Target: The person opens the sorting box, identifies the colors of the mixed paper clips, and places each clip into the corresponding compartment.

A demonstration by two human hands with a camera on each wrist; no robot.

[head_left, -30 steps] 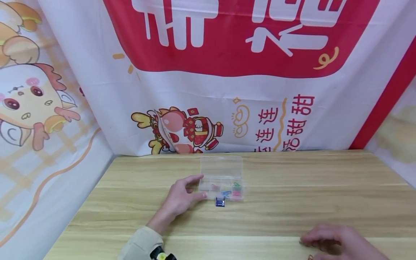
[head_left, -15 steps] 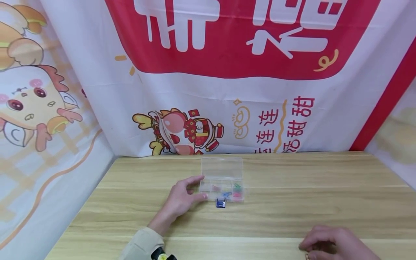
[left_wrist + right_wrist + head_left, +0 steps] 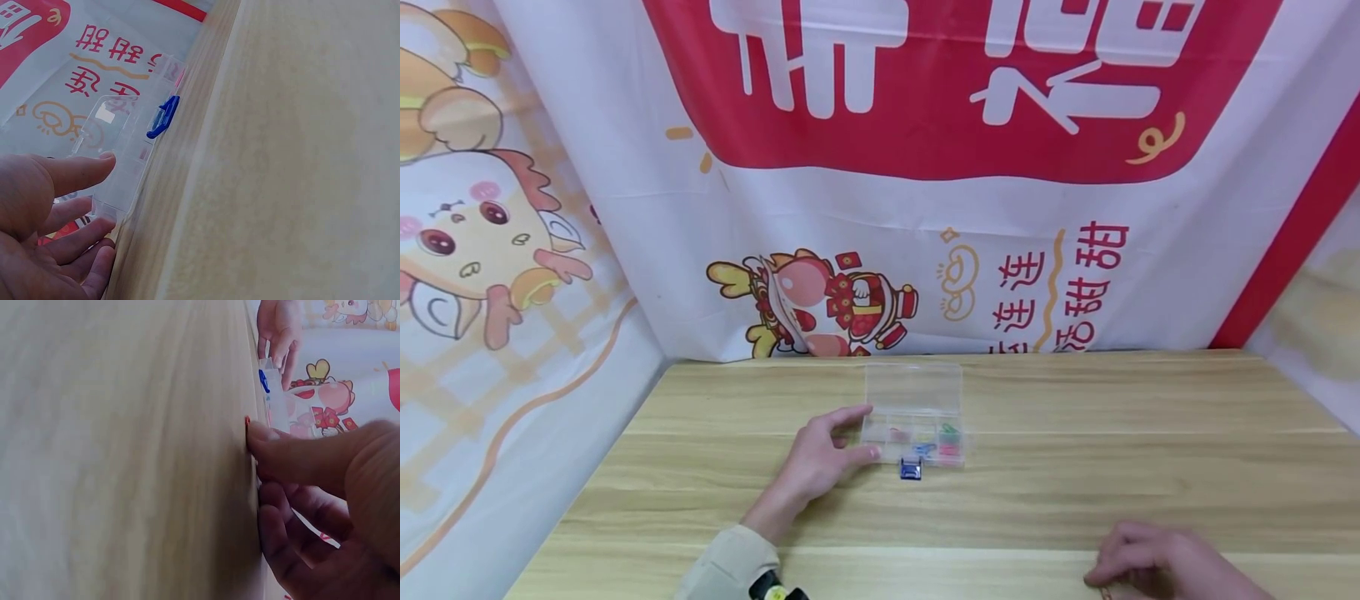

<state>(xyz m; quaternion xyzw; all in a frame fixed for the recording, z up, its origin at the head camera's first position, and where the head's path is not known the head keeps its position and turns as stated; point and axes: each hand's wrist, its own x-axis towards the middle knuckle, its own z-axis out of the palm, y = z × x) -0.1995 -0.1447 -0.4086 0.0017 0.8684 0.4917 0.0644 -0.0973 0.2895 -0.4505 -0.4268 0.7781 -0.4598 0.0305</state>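
Note:
A clear plastic compartment box [image 3: 891, 454] stands on the table with its lid [image 3: 913, 390] raised at the back. Its blue latch [image 3: 911, 469] hangs at the front edge. Small green [image 3: 950, 432], blue [image 3: 924, 449] and pink pieces [image 3: 950, 451] lie in separate compartments. My left hand [image 3: 820, 454] grips the box's left end, thumb at the front and index finger behind; the left wrist view shows the thumb [image 3: 87, 174] over the box wall. Low at the right, my right hand [image 3: 1157, 562] pinches a small red paper clip [image 3: 247, 419], mostly hidden by thumb and fingers, close over the table.
The wooden table [image 3: 1000, 508] reaches back to a hanging printed cloth [image 3: 850, 200] with red and white characters. Another printed cloth [image 3: 482, 333] hangs along the left side. A watch [image 3: 775, 587] sits on the left wrist below a beige sleeve [image 3: 726, 562].
My right hand has moved slightly left, its thumb and index finger drawing closer together on the red paper clip. The left hand and the box stay in place.

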